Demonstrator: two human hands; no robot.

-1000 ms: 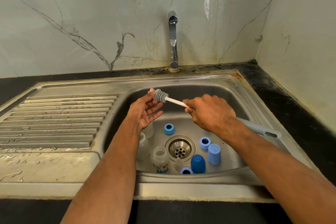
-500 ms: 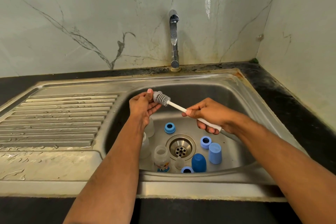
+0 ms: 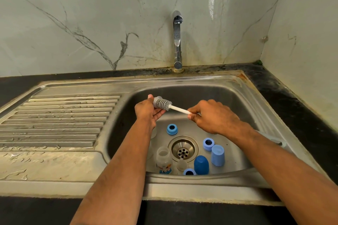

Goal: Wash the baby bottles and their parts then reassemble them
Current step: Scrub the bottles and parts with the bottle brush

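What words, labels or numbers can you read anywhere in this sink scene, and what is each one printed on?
None can be read for certain.
Clear baby bottle standing in the sink: a coloured print with blue letters near its base, too small and blurred to read.
Blue caps, blue collar rings, the bottle brush held by the left hand and right hand, the tap and the marble wall: no text visible.

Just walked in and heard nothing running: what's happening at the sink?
A person is working over the sink. The right hand pinches the white handle of a small brush, while the left hand holds its grey bristled head. Bottle parts sit in the basin: a clear bottle, blue rings, a dark blue cap and a light blue cap. No water comes from the tap.
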